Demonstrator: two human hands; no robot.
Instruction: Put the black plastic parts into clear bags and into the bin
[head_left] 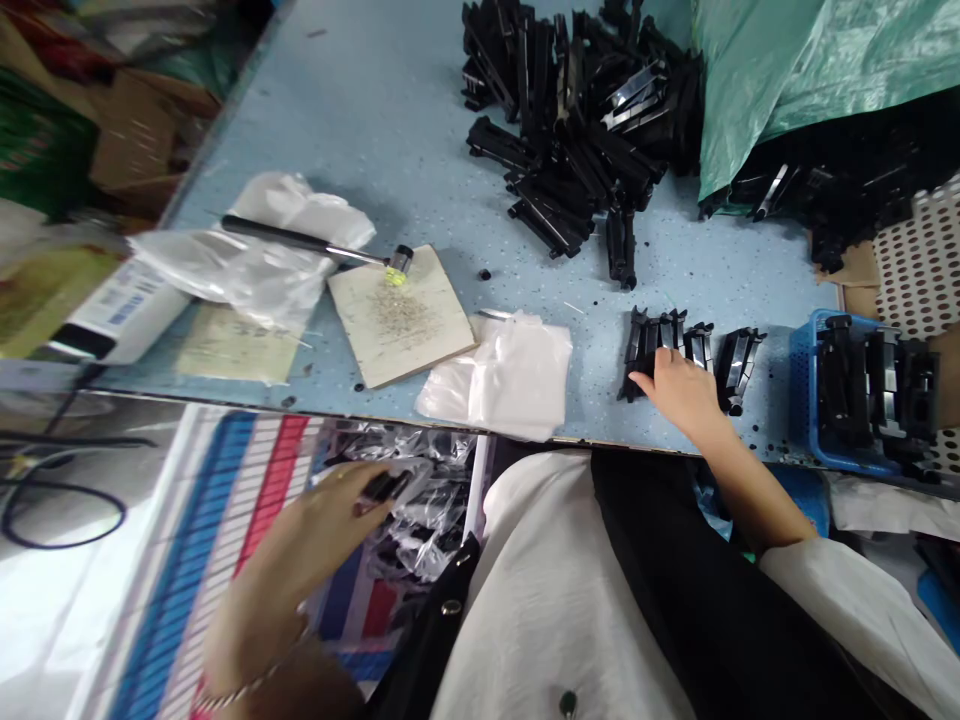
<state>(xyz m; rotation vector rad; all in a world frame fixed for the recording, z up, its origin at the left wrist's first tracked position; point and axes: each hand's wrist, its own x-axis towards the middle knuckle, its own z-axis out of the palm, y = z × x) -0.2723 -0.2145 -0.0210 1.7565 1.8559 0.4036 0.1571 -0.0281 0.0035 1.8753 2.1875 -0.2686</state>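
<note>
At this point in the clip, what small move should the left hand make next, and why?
Probably lower the bagged black part and let it go: the left hand seems to hold it, in clear plastic, over a heap of similar bagged parts, while the right hand is at the row of black parts on the blue table.

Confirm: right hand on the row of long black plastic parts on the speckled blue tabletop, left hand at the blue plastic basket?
Not quite: the left hand is at the black parts in clear plastic bags, below the edge of the tabletop, not the blue plastic basket. The head view shows it. The rest stands.
</note>
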